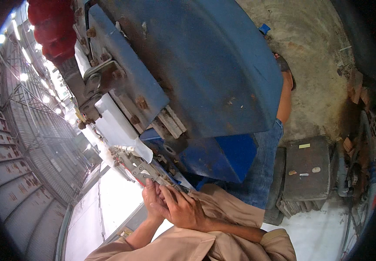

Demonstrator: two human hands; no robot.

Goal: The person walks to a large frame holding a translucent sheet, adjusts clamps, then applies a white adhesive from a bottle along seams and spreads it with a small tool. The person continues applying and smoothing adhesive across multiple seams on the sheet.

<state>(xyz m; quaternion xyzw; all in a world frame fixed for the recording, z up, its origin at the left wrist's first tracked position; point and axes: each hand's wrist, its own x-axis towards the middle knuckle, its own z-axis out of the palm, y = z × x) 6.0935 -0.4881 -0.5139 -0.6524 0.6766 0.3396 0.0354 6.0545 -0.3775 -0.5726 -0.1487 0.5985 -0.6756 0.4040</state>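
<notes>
My left hand is at a grey metal linkage plate on the near end of the machine, its thumb tip against or just beside the plate. My right hand crosses in from the right, with bent fingers meeting the left hand's fingers. Whether something small is pinched between them is hidden. A worn blue machine housing fills the space beyond the hands, with a brighter blue panel below it. Beside the linkage hangs a white sheet.
A red ribbed part and a rusty bolted bracket jut out at upper left. A dark padded block stands on the concrete floor at right. A bare leg in rolled jeans passes beside the housing.
</notes>
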